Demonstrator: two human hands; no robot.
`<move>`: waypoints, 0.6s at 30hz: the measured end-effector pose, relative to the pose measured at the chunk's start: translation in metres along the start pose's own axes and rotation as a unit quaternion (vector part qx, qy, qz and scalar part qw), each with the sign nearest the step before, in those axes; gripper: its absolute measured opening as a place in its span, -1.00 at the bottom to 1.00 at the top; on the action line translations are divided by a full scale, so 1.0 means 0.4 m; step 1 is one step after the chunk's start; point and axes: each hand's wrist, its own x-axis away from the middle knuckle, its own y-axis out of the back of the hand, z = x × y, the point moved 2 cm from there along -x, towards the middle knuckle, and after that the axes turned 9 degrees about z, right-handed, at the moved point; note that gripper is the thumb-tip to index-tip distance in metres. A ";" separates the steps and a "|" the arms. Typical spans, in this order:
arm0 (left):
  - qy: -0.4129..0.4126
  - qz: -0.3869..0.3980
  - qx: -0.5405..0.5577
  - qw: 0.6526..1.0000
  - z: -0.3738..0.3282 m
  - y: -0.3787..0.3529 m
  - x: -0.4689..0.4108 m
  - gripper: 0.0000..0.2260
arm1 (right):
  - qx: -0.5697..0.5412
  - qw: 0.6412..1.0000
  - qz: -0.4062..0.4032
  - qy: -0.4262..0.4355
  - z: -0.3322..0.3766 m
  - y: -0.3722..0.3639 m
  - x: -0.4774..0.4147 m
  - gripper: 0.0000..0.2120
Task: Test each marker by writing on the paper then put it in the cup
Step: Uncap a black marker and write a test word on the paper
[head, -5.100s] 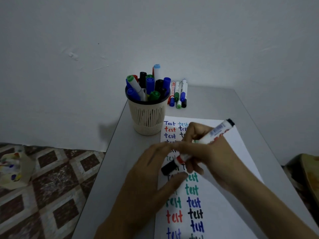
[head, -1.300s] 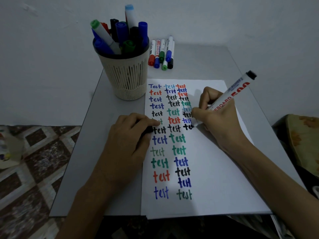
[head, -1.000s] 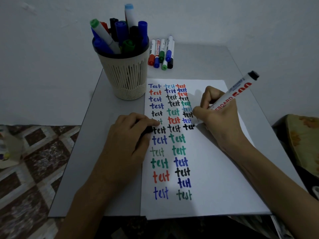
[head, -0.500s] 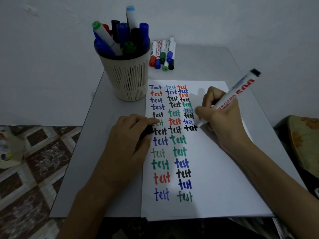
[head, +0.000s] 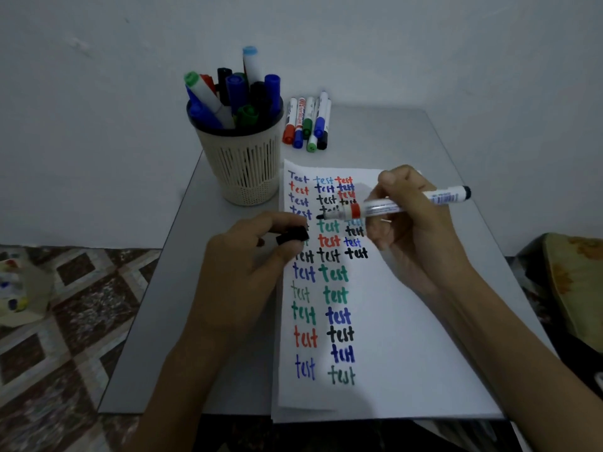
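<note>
While uncapped, marker (head: 378,208) level through right grip (head: 421,233), tip toward cap (head: 292,236).

The right grip (head: 414,223) no longer writes: it holds the marker (head: 381,208) off the paper (head: 408,337), swung down to lie nearly level, black tip pointing left. The black word (head: 356,253) in the third column now stands finished. The left grip (head: 248,256) now shows the black cap (head: 292,236), pinched in its fingertips near that tip
</note>
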 end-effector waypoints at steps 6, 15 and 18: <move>-0.037 -0.031 0.028 0.998 -0.002 -0.018 0.003 -0.78 | 0.040 0.999 -0.010 0.036 0.004 0.012 -0.001 -0.69; -0.037 -0.031 0.101 0.994 -0.006 -0.025 0.005 -0.78 | 0.061 0.998 0.010 0.028 0.000 0.002 0.000 -0.68; -0.002 -0.028 0.171 0.985 -0.009 -0.027 0.005 -0.77 | 0.059 0.998 0.025 0.006 -0.010 -0.009 0.003 -0.67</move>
